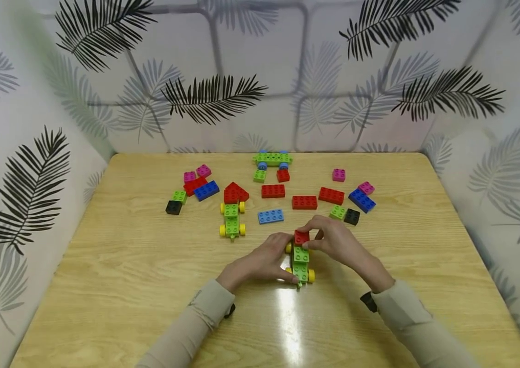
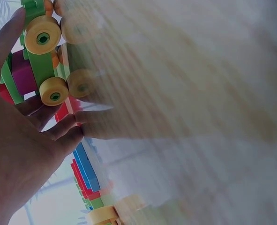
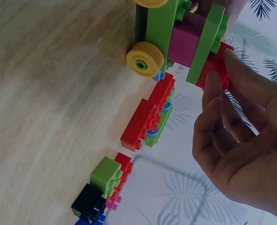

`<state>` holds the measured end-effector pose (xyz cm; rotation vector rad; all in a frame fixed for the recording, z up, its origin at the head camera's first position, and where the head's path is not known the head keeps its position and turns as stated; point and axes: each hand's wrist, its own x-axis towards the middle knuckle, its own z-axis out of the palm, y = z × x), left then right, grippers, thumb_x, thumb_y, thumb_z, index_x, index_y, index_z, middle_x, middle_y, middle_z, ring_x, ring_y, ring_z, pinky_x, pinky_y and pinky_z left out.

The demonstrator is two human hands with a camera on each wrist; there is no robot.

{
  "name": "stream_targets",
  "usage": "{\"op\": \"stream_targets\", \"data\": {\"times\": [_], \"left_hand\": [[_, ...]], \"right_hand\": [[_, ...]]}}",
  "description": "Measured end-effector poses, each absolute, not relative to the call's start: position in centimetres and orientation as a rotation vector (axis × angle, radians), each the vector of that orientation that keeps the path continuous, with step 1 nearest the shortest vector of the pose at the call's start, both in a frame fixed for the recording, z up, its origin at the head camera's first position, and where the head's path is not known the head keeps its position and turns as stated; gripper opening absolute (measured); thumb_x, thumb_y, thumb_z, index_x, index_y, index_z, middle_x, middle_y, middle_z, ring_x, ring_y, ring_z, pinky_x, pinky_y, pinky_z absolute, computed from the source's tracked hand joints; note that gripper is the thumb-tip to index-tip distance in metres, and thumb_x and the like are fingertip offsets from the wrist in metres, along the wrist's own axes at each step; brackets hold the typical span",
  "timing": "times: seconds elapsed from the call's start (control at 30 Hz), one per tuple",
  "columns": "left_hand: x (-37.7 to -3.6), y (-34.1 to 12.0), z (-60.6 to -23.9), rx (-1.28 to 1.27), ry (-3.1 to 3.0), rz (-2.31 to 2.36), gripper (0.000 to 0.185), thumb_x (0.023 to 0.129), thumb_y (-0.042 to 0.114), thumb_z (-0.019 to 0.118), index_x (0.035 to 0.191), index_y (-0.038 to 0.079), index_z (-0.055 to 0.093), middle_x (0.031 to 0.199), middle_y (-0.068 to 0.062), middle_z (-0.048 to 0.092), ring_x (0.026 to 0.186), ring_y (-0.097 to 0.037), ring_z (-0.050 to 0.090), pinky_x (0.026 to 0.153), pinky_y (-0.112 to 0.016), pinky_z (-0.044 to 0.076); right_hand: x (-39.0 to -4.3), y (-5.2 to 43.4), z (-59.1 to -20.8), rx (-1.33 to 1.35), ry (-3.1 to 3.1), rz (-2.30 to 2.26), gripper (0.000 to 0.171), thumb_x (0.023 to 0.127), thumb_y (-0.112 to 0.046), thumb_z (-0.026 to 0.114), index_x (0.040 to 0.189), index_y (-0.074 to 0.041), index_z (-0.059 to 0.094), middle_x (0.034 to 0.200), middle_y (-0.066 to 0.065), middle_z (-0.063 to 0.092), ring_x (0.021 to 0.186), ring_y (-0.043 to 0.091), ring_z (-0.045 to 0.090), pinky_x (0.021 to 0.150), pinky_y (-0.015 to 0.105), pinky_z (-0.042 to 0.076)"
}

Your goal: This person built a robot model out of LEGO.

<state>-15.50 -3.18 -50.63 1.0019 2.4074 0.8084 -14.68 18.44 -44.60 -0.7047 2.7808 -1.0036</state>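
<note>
Head view: both hands meet over a small wheeled brick car (image 1: pixel 300 260) that stands on the table (image 1: pixel 117 266) near the middle of its front edge. The left hand (image 1: pixel 260 263) grasps the car's side with curled fingers, apparently to steady it against the downward press. The right hand (image 1: pixel 338 240) pinches a red brick (image 1: pixel 301 237) seated at the car's far end. Loose bricks lie in a band toward the back edge, together with a second green car (image 1: pixel 232 221) and a green car with blue wheels (image 1: pixel 272 159).

Left wrist view: the left hand (image 2: pixel 16 154) cups the car (image 2: pixel 35 61) from the side, fingers curled beneath it. Yellow wheels (image 2: pixel 43 35) rest on the glossy table and are mirrored in it.

Right wrist view: right-hand fingertips (image 3: pixel 229 61) bear on the red brick (image 3: pixel 213 70), with the remaining fingers loosely bent. The car (image 3: pixel 161 33) consists of a green chassis, a magenta block, a green plate and the red brick on top.
</note>
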Motion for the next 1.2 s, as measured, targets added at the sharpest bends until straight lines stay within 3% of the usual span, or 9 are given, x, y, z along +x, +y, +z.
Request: {"op": "stream_targets", "data": {"times": [1.2], "left_hand": [[-15.68,-3.16,-50.59,1.027,2.412,0.804,0.095,0.075,0.052,0.077,0.147,0.012,0.028,0.145,-0.006,0.037,0.139,-0.022,0.028,0.112,-0.037,0.029]], "right_hand": [[-13.77,18.45,-45.44,-0.684,2.811,-1.111,0.032,0.083,-0.01,0.076,0.114,-0.008,0.07,0.103,0.003,0.066,0.078,0.015,0.062,0.069,0.027,0.052]]}}
